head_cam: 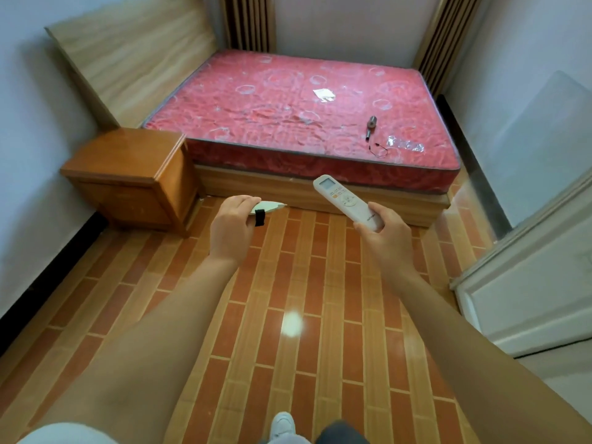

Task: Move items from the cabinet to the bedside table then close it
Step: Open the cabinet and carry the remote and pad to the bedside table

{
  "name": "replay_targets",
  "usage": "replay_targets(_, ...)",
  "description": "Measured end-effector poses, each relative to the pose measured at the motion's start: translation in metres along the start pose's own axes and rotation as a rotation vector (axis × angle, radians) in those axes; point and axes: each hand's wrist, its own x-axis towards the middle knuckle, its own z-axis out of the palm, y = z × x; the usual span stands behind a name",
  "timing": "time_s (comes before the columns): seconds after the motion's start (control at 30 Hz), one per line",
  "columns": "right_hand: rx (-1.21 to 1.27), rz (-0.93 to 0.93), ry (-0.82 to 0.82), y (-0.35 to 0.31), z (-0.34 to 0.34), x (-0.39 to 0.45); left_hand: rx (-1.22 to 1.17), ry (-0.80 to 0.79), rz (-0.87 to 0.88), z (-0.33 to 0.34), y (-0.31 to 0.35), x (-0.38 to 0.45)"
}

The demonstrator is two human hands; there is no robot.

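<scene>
Carrying step: right hand (386, 232) gripping remote (347, 201), left hand (232, 225) pinching a white pouch (267, 207), both mid-air over the floor. Nightstand (128, 161) ahead-left, top bare. Next: step closer, set both down.

The white remote (349, 201) that you hold in your right hand (382, 233) carries a line of dark lettering near its lower end, probably a brand, too small and blurred to read. Its little screen and button marks are not legible either.
</scene>
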Motion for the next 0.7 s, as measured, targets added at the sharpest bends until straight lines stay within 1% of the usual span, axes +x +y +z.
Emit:
replay_targets(0.1,-0.010,0.004,-0.010,0.002,0.017,0.038,-0.008,-0.001,0.005,0.014,-0.013,0.032)
replay_targets(0.37,0.013,-0.015,-0.058,0.015,0.072,0.158,0.024,0.007,-0.066,0.068,-0.051,0.121)
replay_targets(0.7,0.023,-0.079,-0.196,0.027,0.137,0.336,0.077,0.055,-0.178,0.133,-0.088,0.262)
